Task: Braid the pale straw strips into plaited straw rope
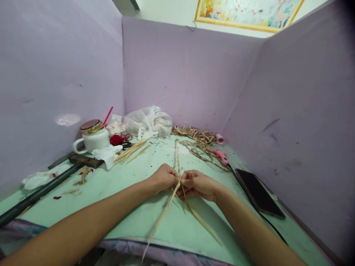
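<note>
My left hand (165, 178) and my right hand (197, 184) meet over the middle of the table, fingers pinched around a thin plaited cord (177, 157) of dry straw-like strips. Away from me the finished braid runs straight toward the back of the table. On my side of the fingers the loose strips hang apart: a pale one (162, 218) slants down to the left past the table edge, and a greenish one (203, 223) spreads to the right. The exact crossing of the strips is partly hidden by my fingertips.
Coiled braided cord (201, 142) lies at the back right beside a pink glue gun (219, 154). A black phone (259, 192) rests at right. At left are a hammer (85, 161), a lidded white mug (95, 140), a straw bundle (130, 152) and a plastic bag (151, 122).
</note>
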{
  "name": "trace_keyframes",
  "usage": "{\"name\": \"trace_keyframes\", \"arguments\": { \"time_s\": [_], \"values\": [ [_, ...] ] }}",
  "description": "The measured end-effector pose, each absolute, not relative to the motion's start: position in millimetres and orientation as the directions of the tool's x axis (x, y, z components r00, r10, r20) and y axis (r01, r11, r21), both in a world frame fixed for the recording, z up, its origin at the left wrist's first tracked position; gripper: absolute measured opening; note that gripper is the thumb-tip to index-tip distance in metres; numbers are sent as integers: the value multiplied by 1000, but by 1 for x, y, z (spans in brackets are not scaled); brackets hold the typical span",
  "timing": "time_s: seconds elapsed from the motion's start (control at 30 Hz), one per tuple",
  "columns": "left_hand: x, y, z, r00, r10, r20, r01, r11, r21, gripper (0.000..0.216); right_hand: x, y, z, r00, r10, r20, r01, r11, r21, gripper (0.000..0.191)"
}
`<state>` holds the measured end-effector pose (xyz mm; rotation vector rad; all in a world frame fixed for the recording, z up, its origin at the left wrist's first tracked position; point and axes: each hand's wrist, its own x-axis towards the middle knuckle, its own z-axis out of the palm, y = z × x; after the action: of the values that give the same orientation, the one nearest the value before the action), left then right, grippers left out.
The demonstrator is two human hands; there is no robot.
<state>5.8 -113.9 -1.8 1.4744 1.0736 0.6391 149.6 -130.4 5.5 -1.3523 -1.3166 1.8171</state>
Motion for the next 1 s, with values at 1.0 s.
{"name": "trace_keyframes", "arguments": {
  "time_s": [1.0],
  "values": [
    [1, -107, 1, 510, 848, -141, 531, -182, 828, 10, 148, -130, -14, -163, 941, -298, 119, -281, -952, 14]
  ]
}}
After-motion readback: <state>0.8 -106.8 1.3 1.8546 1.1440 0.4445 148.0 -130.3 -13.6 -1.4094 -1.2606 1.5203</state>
